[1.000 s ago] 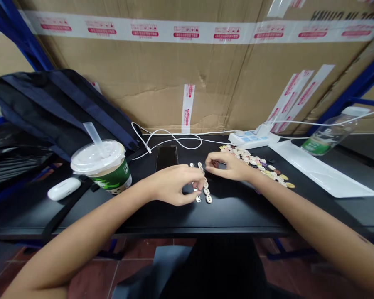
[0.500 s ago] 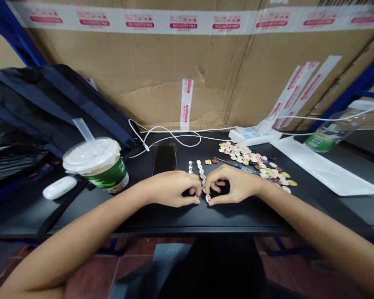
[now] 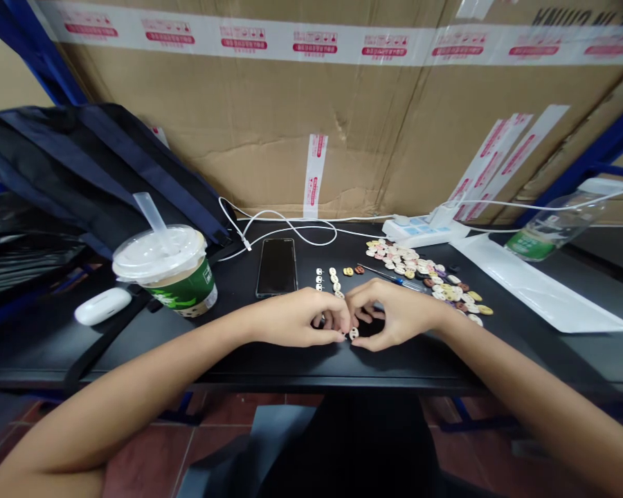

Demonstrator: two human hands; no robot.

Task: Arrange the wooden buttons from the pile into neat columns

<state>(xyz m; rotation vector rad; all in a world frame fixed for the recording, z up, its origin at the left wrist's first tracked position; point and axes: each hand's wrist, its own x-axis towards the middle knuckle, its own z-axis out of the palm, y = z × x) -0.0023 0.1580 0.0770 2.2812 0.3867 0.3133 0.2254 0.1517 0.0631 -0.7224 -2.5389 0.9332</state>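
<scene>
My left hand (image 3: 311, 317) is closed in a pinch on a small white piece with a thin pin (image 3: 344, 336), mostly hidden by the fingertips. Close against it, my right hand (image 3: 387, 311) pinches a cream oval charm (image 3: 354, 333) with dark face-like marks between thumb and forefinger. Whether the two pieces touch I cannot tell. Beyond my hands lies a column of small white pieces with pins (image 3: 319, 279), beside a column of cream oval charms (image 3: 334, 278) partly covered by my fingers. A yellow charm (image 3: 347, 271) and a brown charm (image 3: 360, 270) lie to their right.
A heap of mixed charms (image 3: 402, 259) and a blue pen (image 3: 397, 279) lie right of centre. Around them are a phone (image 3: 277, 266), a lidded drink cup (image 3: 174, 277), a white case (image 3: 102, 306), a power strip (image 3: 420, 232), a white packet (image 3: 545, 290) and a bottle (image 3: 543, 235).
My hands have come closer together, bringing the pinned piece and the oval charm near each other. The view has shifted slightly, and more of the phone shows.
</scene>
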